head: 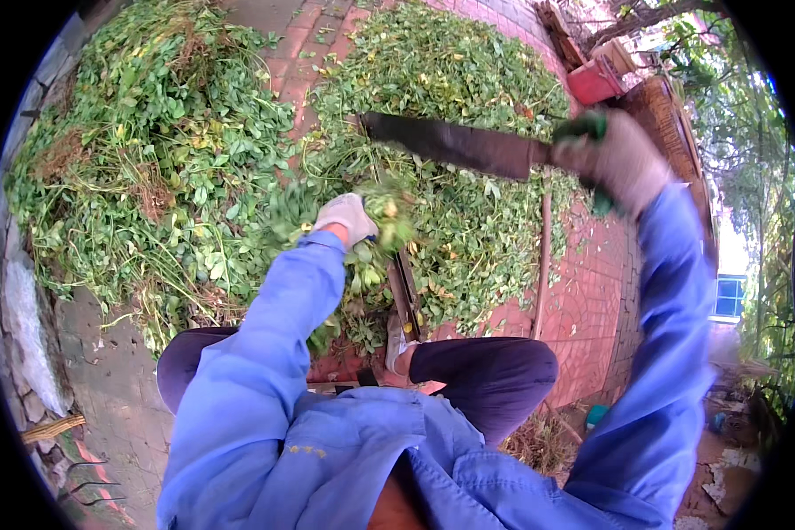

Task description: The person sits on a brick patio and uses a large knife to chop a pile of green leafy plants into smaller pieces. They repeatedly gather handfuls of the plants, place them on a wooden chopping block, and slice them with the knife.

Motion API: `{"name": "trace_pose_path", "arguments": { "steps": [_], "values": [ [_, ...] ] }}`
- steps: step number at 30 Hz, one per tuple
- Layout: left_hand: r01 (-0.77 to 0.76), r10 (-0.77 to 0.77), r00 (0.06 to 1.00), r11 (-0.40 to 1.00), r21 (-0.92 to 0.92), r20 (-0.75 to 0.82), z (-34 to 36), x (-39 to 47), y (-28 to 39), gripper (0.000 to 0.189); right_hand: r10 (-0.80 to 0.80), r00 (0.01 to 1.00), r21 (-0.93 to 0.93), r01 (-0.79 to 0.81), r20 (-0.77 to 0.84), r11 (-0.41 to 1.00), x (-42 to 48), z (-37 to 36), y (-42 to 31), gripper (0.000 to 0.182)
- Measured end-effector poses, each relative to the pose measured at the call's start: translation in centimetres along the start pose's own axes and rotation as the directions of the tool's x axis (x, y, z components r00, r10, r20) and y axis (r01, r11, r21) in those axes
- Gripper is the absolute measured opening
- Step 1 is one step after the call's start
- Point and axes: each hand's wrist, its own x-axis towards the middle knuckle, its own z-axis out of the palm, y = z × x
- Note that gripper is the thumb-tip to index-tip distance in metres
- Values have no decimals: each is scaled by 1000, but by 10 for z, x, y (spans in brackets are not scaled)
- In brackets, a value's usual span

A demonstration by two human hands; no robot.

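Note:
My gloved right hand (613,159) is raised at the upper right, closed round the handle of a long, broad-bladed knife (450,142). The dark blade points left, above the leafy plants. My gloved left hand (348,218) grips a bunch of green leafy stems (391,215), which is blurred. Below that bunch, a narrow dark bar (404,291) runs down to near my foot; what it is made of I cannot tell. Cut or loose greenery (450,73) lies in a heap beyond and to the right of my left hand.
A large heap of uprooted leafy plants with roots (159,152) lies at the left. A thin pole (544,258) lies on the red paving at the right. Further off are a red container (595,81) and a woven basket (666,119). Fork tines (89,487) show at the lower left.

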Motion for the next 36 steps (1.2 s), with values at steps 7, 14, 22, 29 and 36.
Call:
{"name": "trace_pose_path", "arguments": {
  "steps": [7, 14, 22, 29, 36],
  "values": [
    [-207, 207, 978, 978, 39, 3, -10, 22, 52, 65, -235, 954, -149, 263, 185, 953, 80, -55, -50, 38],
    [2, 14, 996, 983, 184, -90, -43, 147, -22, 51, -171, 983, -108, 178, 67, 978, 49, -43, -67, 37],
    [106, -96, 970, 994, 31, -223, 0, 142, -54, 77, 223, 963, 343, -263, 152, 902, -60, 97, 46, 49],
    [-32, -61, 991, 746, -665, -117, 46, 121, -90, 88, 301, 941, 453, -340, 158, 824, -127, 412, 187, 23],
    [-91, -105, 960, 757, -647, -258, 118, 93, -64, 92, 291, 933, 536, -359, 210, 764, -135, 363, 154, 39]
  ]
}}
